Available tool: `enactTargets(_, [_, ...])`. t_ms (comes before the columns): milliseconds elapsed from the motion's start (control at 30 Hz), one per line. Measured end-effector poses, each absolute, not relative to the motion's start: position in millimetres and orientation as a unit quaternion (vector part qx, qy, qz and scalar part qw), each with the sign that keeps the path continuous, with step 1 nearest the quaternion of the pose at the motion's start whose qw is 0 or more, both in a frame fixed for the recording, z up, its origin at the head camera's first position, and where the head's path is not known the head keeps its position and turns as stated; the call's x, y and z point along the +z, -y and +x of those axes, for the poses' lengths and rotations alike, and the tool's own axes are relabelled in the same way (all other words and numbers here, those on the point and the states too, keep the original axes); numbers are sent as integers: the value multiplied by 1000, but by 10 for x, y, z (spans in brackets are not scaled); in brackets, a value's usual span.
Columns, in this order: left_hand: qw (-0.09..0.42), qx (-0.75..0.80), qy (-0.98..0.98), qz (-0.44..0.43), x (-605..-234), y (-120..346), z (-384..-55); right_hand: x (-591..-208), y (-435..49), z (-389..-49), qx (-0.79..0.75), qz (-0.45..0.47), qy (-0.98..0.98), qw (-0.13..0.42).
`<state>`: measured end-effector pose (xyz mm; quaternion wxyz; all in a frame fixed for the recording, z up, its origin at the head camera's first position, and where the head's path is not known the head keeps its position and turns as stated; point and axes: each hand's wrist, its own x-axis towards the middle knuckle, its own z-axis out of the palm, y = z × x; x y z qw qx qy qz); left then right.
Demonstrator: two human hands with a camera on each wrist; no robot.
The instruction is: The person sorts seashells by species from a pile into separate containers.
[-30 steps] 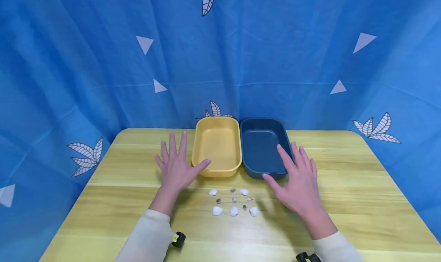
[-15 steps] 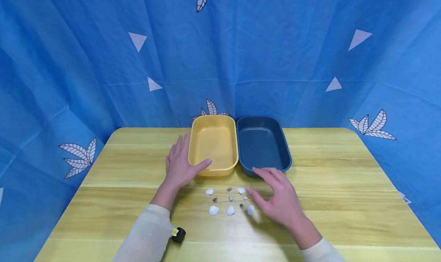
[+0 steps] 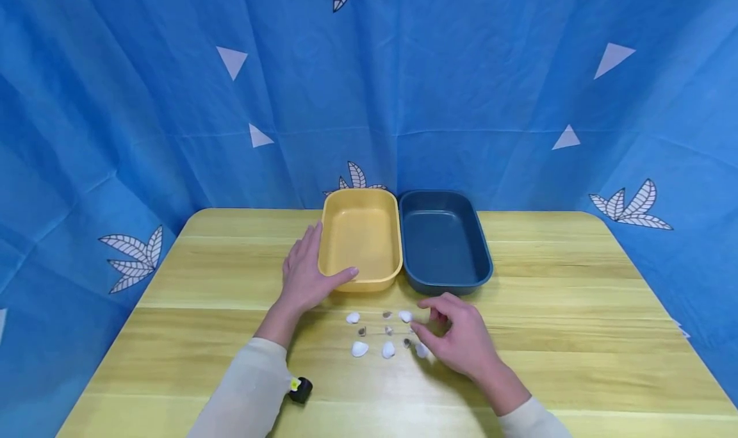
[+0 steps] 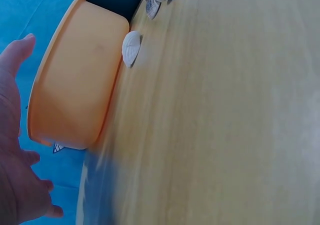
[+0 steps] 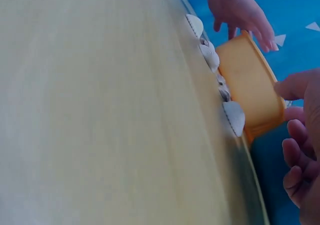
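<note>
My left hand (image 3: pixel 305 281) is at the left side of a yellow tub (image 3: pixel 371 285), fingers extended along its outside and thumb over its near corner. In the left wrist view that thumb stands apart from the tub wall. My right hand (image 3: pixel 464 339) hovers at the right end of a group of small seashells, thumb and forefinger apart with nothing between them, the other fingers bent in. White shells (image 3: pixel 360 349) and smaller brownish shells (image 3: pixel 362 331) lie in rough rows on the table. The right thumb partly hides a small shell and overlaps a white shell (image 3: pixel 422 350).
A dark blue tub (image 3: pixel 452 289) stands right beside the yellow one at the back of the wooden table (image 3: pixel 576 335). No contents show in either tub. A blue patterned curtain (image 3: pixel 461 92) hangs behind and around the table. A black wrist device (image 3: pixel 300 390) sits by the left sleeve.
My right hand has moved left and down from the blue tub to the shells, its fingers drawing in. The left hand's spread fingers have closed together beside the yellow tub.
</note>
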<state>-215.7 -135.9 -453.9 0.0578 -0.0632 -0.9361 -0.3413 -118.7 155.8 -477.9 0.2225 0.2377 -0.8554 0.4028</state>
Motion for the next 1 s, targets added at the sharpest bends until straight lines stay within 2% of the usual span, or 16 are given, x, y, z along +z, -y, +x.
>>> enactTargets(500, [37,-333,940,-56,-4585,1379,-2160,-4893,-1540,-1225,415,171,887,107])
enactTargets(1000, [31,-324,944,-54,-4578,1355,-2188,-4816,-1508,-1251,363,117,924,30])
